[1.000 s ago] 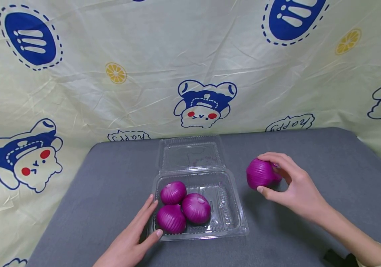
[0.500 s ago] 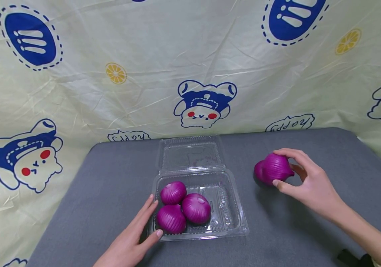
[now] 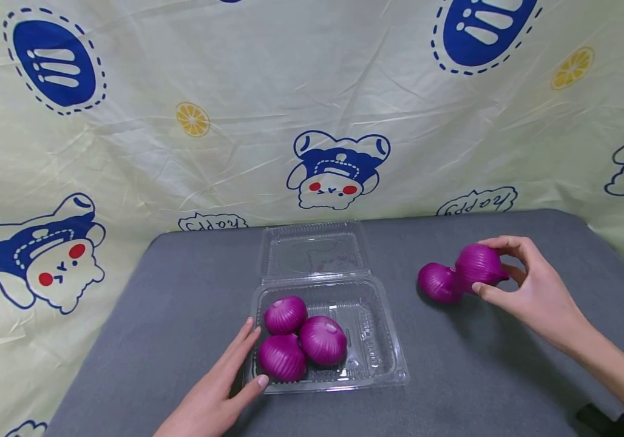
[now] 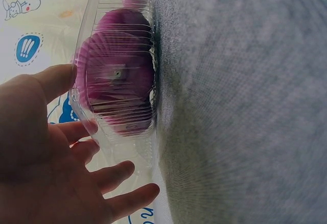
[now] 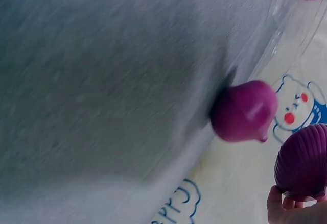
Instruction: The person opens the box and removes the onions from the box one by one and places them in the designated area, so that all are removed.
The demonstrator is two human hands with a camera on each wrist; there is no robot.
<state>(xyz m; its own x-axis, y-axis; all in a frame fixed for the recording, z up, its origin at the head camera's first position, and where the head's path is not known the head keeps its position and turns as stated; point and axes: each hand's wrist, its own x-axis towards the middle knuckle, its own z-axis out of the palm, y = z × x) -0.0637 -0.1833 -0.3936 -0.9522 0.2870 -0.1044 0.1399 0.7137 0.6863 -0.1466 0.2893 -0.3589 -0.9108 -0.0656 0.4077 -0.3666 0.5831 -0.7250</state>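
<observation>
- Left hand (image 3: pixel 210 385): at the left rim of the clear box (image 3: pixel 371 321), fingers spread and nearly straight, thumb touching the plastic.
- Front onion (image 3: pixel 282 358): in the box's near left corner; round, vivid purple, fine pale lines curving over its skin.
- Back onion (image 3: pixel 285 315): just behind it, in the same purple, with a pale patch on top.
- Lid (image 3: pixel 312 252): ridged, see-through, laid open behind the box on the grey counter (image 3: pixel 192 285).
- Third onion (image 3: pixel 323 340): in the box, right beside the other two; glossy, streaked, a pale round spot facing up.
- Loose onion (image 3: pixel 439 283): on the counter, right of the box; smooth and shiny, a small pointed tip showing in the right wrist view.
- Held onion (image 3: pixel 478 265): plump, closely lined, its tip pointing right; the right wrist view shows it apart from the loose onion.
- Right hand (image 3: pixel 538 291): pinches the held onion between thumb and fingers.
</observation>
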